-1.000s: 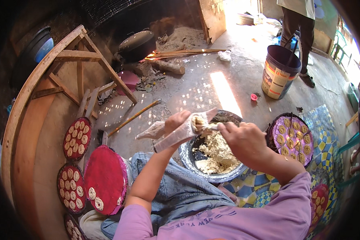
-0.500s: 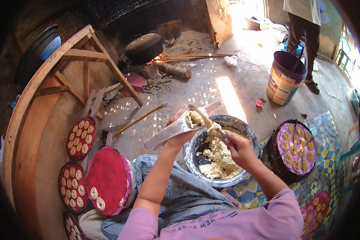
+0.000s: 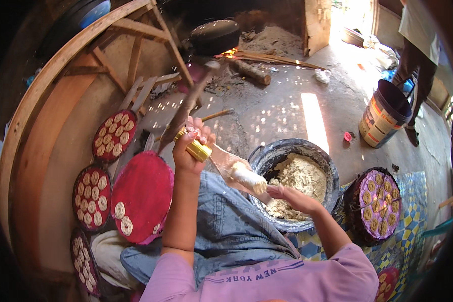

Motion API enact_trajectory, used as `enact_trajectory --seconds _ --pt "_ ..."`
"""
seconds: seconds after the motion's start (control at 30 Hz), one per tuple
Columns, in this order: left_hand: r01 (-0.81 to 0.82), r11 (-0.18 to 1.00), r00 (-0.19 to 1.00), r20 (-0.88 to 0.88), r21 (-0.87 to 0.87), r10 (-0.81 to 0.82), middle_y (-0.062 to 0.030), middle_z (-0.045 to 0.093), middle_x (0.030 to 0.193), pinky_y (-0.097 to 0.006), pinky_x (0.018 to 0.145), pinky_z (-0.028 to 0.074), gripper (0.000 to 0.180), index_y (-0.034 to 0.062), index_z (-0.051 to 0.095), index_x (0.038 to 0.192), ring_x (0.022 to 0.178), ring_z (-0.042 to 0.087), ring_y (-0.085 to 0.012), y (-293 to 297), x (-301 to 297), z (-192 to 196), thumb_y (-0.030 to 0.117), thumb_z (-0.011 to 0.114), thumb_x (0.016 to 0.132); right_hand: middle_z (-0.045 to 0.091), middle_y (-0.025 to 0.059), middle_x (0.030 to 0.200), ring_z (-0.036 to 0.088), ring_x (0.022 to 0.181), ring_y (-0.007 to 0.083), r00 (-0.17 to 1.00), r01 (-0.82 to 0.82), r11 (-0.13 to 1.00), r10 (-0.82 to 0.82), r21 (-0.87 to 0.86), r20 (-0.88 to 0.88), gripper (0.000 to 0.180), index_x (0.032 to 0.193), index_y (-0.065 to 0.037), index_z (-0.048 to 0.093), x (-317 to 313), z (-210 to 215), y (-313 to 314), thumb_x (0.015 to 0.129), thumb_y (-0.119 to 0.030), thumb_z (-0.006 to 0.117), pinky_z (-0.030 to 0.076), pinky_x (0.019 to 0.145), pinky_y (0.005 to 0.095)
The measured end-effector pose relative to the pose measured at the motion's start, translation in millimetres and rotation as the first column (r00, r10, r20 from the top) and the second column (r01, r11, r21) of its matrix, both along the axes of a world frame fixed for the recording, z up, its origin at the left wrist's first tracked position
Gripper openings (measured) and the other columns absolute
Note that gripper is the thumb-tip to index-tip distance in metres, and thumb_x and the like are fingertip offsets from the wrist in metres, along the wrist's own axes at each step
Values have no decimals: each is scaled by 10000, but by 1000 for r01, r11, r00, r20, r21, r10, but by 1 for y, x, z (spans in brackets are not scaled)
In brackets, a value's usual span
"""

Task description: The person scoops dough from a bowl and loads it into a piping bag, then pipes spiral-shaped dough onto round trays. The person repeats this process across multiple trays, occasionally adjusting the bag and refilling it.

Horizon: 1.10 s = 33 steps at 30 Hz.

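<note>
My left hand (image 3: 194,138) is wrapped around a gold metal cylinder (image 3: 200,152), above my lap. Long wooden pieces of a dough press (image 3: 189,103) extend on both sides of that hand, the upper one blurred. A pale, dough-smeared plunger (image 3: 247,177) sticks out at the lower right end of the press. Beside its tip is my right hand (image 3: 296,198), fingers stretched and nearly flat, close to the wood's end; contact is hard to make out. Beneath lies a dark basin (image 3: 332,173) with crumbly pale dough (image 3: 304,176) inside.
At left stand a red cloth-covered round (image 3: 143,194) with two dough coils and several smaller red rounds (image 3: 91,196) full of coils. A purple round (image 3: 380,204) sits right of the basin. Farther off are a bucket (image 3: 385,113), a person (image 3: 418,60), a wooden frame (image 3: 136,27) and a pot over fire (image 3: 215,38).
The press has swung from nearly level to a steep slant, and the gold cylinder now shows in my left hand. My right hand has let go of the dough-coated stick and its fingers have straightened.
</note>
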<state>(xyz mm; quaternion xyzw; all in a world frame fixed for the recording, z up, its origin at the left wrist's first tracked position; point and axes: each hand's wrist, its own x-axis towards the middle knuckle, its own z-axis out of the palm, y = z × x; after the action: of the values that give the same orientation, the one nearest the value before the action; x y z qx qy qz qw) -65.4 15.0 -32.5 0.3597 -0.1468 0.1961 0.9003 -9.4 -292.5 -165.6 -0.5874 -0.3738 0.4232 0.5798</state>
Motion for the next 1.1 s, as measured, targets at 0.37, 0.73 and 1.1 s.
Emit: enact_trajectory --seconds 0.37,0.73,1.1 --pt "47 -835 282 794 549 538 -100 656 983 -352 815 505 258 22 628 1076 893 645 -225 32 -214 -21 70 687 830 410 -14 591 342 365 67 893 -65 993 102 99 -439 715 1006 -70 514 -40 108 114 913 -729 253 292 308 199" --pt "-163 93 483 -3 982 876 -103 649 885 -399 712 496 362 69 607 1067 772 655 -270 -11 -282 -27 249 758 791 606 319 997 628 853 469 429 -595 803 305 13 850 797 1439 25 246 -105 205 215 892 -464 558 497 763 495" --pt "-349 197 499 4 916 866 -131 461 1370 -393 1006 415 653 47 452 1335 1217 491 -230 -49 -328 -78 164 781 783 385 303 1404 443 1291 366 119 -975 38 919 -217 -375 968 1482 63 116 -99 150 254 880 -530 587 357 1037 473"
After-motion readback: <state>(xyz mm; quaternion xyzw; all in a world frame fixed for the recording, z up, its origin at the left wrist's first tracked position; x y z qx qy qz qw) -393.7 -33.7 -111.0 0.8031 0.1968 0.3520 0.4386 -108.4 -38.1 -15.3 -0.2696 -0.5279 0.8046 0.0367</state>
